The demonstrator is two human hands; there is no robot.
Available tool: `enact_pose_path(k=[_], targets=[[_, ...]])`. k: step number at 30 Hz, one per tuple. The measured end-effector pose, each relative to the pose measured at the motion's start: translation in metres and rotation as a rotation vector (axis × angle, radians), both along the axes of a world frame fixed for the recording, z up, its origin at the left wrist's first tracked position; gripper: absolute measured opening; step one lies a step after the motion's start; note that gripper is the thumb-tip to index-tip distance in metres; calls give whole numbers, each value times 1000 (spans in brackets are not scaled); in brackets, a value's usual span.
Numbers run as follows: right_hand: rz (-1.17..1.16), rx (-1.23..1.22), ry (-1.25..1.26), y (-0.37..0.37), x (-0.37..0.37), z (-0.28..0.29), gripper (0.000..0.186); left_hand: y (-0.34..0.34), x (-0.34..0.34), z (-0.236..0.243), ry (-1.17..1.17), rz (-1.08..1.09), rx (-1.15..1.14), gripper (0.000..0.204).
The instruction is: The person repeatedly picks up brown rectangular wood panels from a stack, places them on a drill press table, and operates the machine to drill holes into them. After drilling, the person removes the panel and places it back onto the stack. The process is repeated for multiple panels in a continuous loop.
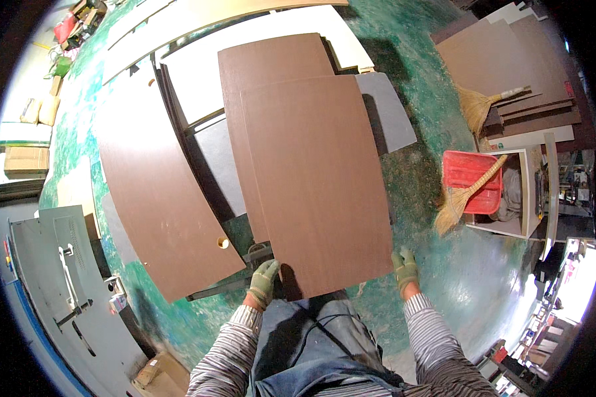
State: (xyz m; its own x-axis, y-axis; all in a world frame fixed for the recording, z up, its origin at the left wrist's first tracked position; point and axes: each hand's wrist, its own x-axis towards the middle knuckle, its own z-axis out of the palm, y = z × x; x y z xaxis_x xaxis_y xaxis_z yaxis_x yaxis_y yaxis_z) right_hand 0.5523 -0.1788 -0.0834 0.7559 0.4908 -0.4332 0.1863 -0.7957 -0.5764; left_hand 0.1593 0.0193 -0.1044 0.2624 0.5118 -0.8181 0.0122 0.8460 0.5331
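A rectangular brown board lies lengthwise in front of me, over another brown board and white panels. My left hand, in a green glove, is curled at its near left edge. My right hand, gloved alike, has its fingers bent round the near right corner. A second long brown board lies to the left, with a hole near its lower right. Grey panels show beneath the pile, above the green floor.
A red dustpan with a straw broom lies at right, near another broom and stacked sheets. A grey metal cabinet stands at lower left, with a cardboard box beside it. More boxes and clutter line the far left.
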Motion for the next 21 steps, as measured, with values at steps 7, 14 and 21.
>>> enact_pose_path(k=[7,14,21], targets=[[22,-199,186,43,6,-25,62,5,19,-33,135,-49,219,33],[146,-211,254,42,0,24,64,24,3,5,-73,241,-148,30],[313,26,12,29,-37,100,65,55,11,96,69,133,155,23]])
